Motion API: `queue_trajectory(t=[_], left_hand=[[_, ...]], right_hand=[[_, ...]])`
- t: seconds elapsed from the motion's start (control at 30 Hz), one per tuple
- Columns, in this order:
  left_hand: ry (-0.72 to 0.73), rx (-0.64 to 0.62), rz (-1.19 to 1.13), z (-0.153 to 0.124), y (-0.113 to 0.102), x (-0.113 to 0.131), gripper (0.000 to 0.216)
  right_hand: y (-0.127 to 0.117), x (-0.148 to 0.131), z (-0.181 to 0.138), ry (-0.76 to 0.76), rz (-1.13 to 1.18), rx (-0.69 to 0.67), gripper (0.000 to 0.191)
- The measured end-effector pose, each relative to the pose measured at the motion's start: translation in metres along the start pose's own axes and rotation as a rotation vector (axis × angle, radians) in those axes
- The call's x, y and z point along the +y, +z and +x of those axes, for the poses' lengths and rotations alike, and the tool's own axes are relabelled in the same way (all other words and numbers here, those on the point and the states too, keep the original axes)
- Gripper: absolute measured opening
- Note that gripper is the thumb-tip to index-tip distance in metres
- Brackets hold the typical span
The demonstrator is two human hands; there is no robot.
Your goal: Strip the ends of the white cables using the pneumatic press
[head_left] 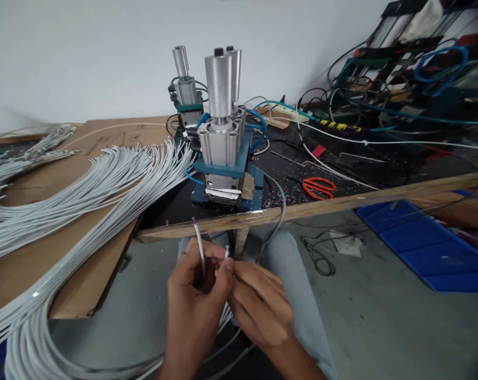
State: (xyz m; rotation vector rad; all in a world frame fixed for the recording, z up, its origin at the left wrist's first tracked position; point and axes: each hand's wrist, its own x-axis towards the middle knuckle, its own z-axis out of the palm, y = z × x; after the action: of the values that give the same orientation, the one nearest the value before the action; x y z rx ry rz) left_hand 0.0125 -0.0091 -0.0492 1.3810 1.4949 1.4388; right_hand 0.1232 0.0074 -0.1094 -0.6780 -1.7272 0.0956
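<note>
My left hand (199, 301) is closed around a white cable (199, 241), whose tip shows a short purplish end pointing up. Between my left thumb and the fingers of my right hand (260, 301) pokes a second white cable end (227, 252), with small coloured wires showing, one of them green. The right fingers are pinched together against the left thumb, and their tips are partly hidden. Both hands are over my lap, just in front of the table edge. Behind them stands a metal pneumatic press (223, 142) with a knurled cylinder on a blue base.
Many white cables (116, 184) lie bundled on cardboard (76, 287) at the left. Orange-handled scissors (318, 188) rest near the wooden table edge (365, 199). Tangled hoses and equipment (413, 79) crowd the back right. A blue bin (405, 243) is at the lower right.
</note>
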Motion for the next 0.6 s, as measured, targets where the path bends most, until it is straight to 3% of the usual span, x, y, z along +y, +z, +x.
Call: queue_trajectory(t=[0.1, 0.3, 0.6], left_hand=[[0.009, 0.013, -0.018, -0.0017, 0.0009, 0.0020, 0.014], [0.062, 0.037, 0.018, -0.0043, 0.0023, 0.0048, 0.010], [0.088, 0.033, 0.029, -0.0069, 0.0022, -0.0033, 0.011]], right_hand=[[0.0014, -0.0010, 0.0004, -0.002, 0.004, 0.018, 0.033], [0.0007, -0.0026, 0.0009, -0.022, 0.017, 0.051, 0.018], [-0.0003, -0.0048, 0.0000, 0.006, 0.001, 0.016, 0.036]])
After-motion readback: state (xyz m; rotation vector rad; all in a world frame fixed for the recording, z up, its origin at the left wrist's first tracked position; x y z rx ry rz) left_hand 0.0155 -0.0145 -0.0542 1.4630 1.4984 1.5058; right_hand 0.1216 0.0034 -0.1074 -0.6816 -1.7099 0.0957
